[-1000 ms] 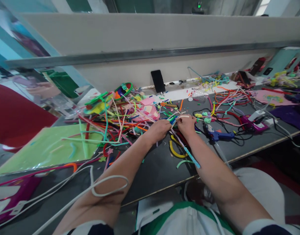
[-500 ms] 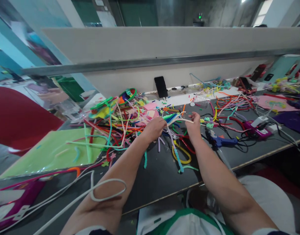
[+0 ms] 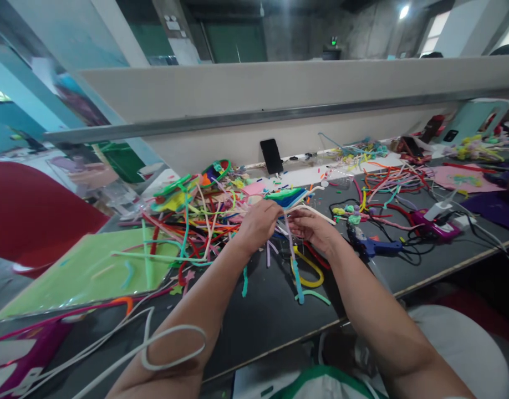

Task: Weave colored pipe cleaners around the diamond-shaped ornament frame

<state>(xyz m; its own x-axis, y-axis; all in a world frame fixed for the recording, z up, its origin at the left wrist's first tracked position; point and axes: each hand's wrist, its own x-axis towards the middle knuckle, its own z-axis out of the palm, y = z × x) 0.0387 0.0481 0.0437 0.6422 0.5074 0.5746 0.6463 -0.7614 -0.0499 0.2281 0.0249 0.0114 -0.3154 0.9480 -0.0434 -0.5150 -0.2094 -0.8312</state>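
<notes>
My left hand [image 3: 258, 224] is closed round a small bundle of pipe cleaners [image 3: 288, 198] whose green, blue and white ends stick out above the fist. Close beside it, my right hand [image 3: 311, 228] curls its fingers on a white pipe cleaner [image 3: 316, 211] that runs out of the same bundle. A light blue pipe cleaner [image 3: 296, 278] hangs down from the hands toward the dark table [image 3: 263, 310]. A yellow loop [image 3: 310, 270] lies on the table just below my right wrist.
A big tangle of coloured pipe cleaners [image 3: 192, 216] covers the table left of my hands. A blue glue gun [image 3: 373, 245] lies to the right, with cables and a purple device [image 3: 435, 228]. A green sheet [image 3: 84, 266] lies left, a black phone [image 3: 271, 155] leans on the partition.
My right hand has moved back in from the right, close to the left hand. Both hands sit a little lower and nearer me. The hanging blue pipe cleaner swung left.
</notes>
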